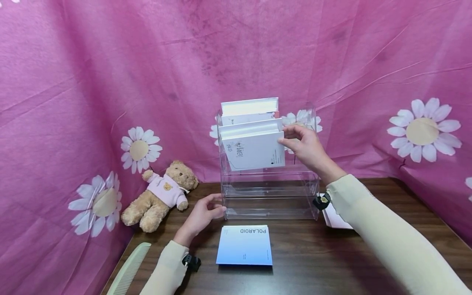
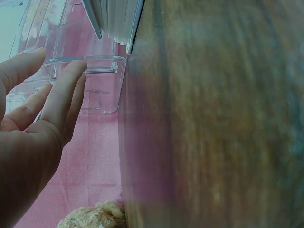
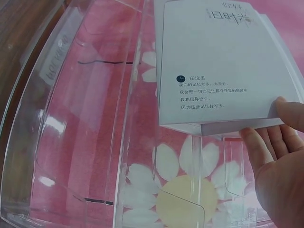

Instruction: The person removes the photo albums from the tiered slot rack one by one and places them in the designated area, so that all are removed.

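Note:
A clear acrylic tiered rack (image 1: 267, 190) stands on the table. My right hand (image 1: 307, 147) holds a white photo album (image 1: 254, 151) by its right edge at an upper tier, thumb on the front cover. Dark Chinese lettering marks that cover (image 3: 213, 61), and the right wrist view shows the thumb and fingertips at its edge. Behind it, more white albums (image 1: 250, 119) stand in the top tier. My left hand (image 1: 200, 215) is at the rack's lower left side, its fingers fairly straight against the clear edge (image 2: 85, 59). A blue-and-white POLAROID album (image 1: 244, 248) lies before the rack.
A teddy bear (image 1: 166, 194) in a pink top leans against the pink flowered cloth at the left. A pale green comb (image 1: 130, 268) lies at the table's left edge. Another white item (image 1: 337, 219) lies right of the rack, partly hidden by my right arm.

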Motion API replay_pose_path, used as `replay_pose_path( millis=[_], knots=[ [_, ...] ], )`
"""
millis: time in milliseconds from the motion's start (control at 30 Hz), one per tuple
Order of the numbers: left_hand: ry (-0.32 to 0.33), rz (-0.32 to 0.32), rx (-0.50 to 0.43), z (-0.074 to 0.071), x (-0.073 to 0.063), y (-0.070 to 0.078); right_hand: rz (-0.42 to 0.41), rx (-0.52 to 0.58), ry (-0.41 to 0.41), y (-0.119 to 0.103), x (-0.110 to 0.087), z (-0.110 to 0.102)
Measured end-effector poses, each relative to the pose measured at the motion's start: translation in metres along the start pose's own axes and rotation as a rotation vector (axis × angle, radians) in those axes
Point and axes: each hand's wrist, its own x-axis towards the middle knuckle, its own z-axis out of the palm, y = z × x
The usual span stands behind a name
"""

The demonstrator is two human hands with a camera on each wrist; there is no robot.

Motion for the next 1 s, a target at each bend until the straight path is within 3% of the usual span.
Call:
replay_pose_path(
  millis=[433, 1000],
  knots=[
    [-0.024, 0.012, -0.014, -0.001, 0.0, 0.0, -0.018, -0.024, 0.022, -0.003, -0.003, -0.001],
    [-0.007, -0.012, 0.022, -0.002, -0.001, 0.002, 0.008, -0.035, 0.05, -0.006, -0.011, -0.008]
  ],
)
